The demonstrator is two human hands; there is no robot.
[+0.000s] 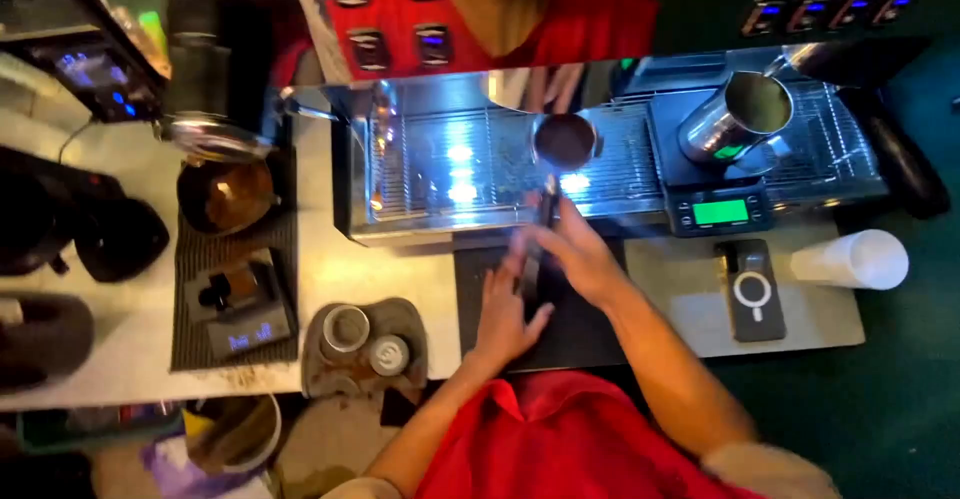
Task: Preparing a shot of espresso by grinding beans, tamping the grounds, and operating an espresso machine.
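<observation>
Both my hands are on the black handle of a portafilter, whose round basket full of dark coffee grounds sits over the espresso machine's drip tray grille. My right hand grips the handle from the right, fingers wrapped round it. On the lower part of the handle my left hand closes, above a black mat on the counter.
A steel milk pitcher stands on a scale with a green display. To the right lie a phone and a white paper cup on its side. To the left are a tamper stand, a small scale and a grinder.
</observation>
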